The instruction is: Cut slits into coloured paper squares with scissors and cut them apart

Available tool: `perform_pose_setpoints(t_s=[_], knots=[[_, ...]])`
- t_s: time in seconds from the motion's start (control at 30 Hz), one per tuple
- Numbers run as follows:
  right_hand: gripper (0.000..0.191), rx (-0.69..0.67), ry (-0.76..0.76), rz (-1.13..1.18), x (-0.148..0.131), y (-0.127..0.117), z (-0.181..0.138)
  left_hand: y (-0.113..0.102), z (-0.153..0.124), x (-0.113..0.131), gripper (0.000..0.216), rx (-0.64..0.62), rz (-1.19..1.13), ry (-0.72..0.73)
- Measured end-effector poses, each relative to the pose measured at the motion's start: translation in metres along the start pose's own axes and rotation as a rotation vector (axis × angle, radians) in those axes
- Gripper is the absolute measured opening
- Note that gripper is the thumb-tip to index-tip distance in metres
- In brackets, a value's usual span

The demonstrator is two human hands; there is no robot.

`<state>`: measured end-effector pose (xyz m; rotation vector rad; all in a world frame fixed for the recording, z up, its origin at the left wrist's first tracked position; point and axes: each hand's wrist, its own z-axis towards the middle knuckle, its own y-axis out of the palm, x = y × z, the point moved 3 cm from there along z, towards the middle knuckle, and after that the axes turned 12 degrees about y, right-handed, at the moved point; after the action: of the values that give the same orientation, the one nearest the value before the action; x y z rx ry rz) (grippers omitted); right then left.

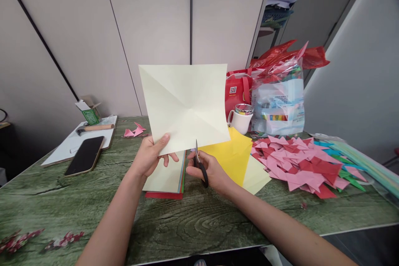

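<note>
A creased sheet of pale cream paper (187, 104) is held up above the table. My left hand (154, 153) pinches its lower left edge, thumb in front, the other fingers partly behind. In my right hand (210, 168) are scissors (201, 166) with black handles, the blades pointing up at the sheet's lower edge. Whether the blades have cut into the paper, I cannot tell. Below the sheet lies a stack of coloured paper (165, 174), cream on top and red at the bottom. Yellow paper (233, 158) and another cream sheet (257, 176) lie just right of the scissors.
On the right is a heap of folded pink and red paper pieces (302, 166). Behind it stand a white mug (241, 120), a red bag (233, 95) and a plastic bag (277, 104). Leftward lie a phone (85, 156), a hammer (96, 127) and a small green box (90, 112).
</note>
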<state>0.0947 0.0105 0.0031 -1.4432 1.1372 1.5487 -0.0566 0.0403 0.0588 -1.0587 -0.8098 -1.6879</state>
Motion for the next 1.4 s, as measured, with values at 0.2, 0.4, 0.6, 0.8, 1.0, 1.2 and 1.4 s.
perform_pose_setpoints(t_s=[0.2,0.4,0.6,0.8,1.0,1.2,1.4], knots=[[0.038,0.009,-0.001,-0.009,0.0023,-0.0006,0.0015,-0.0002,-0.0004,0.0003,0.028,0.003,-0.007,-0.005],[0.038,0.013,-0.001,-0.008,0.0039,-0.0013,0.0014,-0.0002,-0.0001,0.0001,0.029,0.013,-0.005,-0.024],[0.037,0.018,-0.014,-0.004,0.0034,-0.0011,0.0012,0.0,0.0002,0.0001,0.028,0.011,-0.015,-0.013],[0.035,0.019,-0.021,-0.027,0.0023,-0.0009,0.0006,-0.0007,-0.0008,0.0004,0.025,0.007,-0.023,-0.008],[0.034,0.021,-0.064,-0.044,0.0024,-0.0014,0.001,0.0001,-0.0004,0.0014,0.023,0.003,-0.029,0.012],[0.035,0.045,-0.069,-0.05,0.0011,-0.0009,0.0002,0.0002,-0.0004,0.0008,0.023,-0.001,-0.032,0.004],[0.035,0.055,-0.05,-0.039,0.0005,-0.0005,-0.0012,0.0004,-0.0008,0.0005,0.023,0.006,-0.033,0.006]])
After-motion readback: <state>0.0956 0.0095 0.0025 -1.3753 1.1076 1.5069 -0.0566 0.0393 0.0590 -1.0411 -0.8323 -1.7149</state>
